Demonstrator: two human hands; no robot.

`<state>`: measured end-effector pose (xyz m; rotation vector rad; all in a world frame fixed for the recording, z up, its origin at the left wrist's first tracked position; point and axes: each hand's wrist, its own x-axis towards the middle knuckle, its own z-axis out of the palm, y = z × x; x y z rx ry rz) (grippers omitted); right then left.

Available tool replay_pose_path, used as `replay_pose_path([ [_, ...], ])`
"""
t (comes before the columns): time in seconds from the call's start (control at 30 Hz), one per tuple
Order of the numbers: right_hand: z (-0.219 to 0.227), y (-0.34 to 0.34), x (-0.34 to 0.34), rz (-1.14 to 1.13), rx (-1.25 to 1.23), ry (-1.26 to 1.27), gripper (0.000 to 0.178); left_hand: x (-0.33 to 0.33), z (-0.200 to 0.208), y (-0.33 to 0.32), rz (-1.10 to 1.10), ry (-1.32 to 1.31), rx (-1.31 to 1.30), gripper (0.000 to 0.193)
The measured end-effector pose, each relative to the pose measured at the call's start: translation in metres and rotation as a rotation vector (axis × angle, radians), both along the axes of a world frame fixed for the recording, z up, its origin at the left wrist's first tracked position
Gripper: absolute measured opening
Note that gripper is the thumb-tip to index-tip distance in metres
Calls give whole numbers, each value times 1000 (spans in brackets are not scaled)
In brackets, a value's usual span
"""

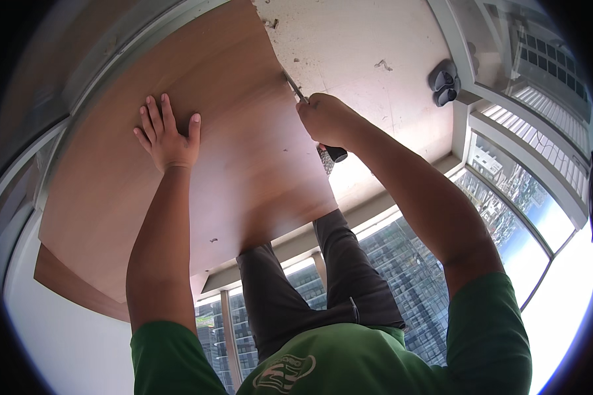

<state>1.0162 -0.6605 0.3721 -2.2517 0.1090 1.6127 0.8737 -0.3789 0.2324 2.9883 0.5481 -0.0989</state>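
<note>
A large brown wood-grained board lies in front of me, its right edge running away from my legs. My left hand rests flat on the board's left half, fingers spread and holding nothing. At the right edge, my right hand is closed around a hand tool with a black handle and a narrow metal blade. The blade's tip meets the board's edge or lies just beside it; I cannot tell which. My fingers hide the middle of the tool. Below that hand, a grey speckled item shows partly.
Pale floor with scattered debris extends to the right of the board. Dark slippers sit near the right-hand frame. Another brown panel shows under the board's near left corner. Glass windows surround the space, and buildings show beyond.
</note>
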Motion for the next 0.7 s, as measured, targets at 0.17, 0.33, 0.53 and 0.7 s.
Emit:
replay_pose_path([
  [0.17, 25, 0, -14, 110, 153, -65, 41, -8, 3, 11, -18, -33, 33, 84],
  [0.33, -14, -1, 1, 335, 60, -45, 44, -5, -1, -2, -37, -21, 29, 85],
  [0.53, -21, -14, -30, 838, 237, -523, 46, -3, 2, 7, -42, -53, 17, 86],
  [0.7, -7, 8, 7, 361, 9, 58, 44, -5, -1, 4, -29, -34, 3, 86],
])
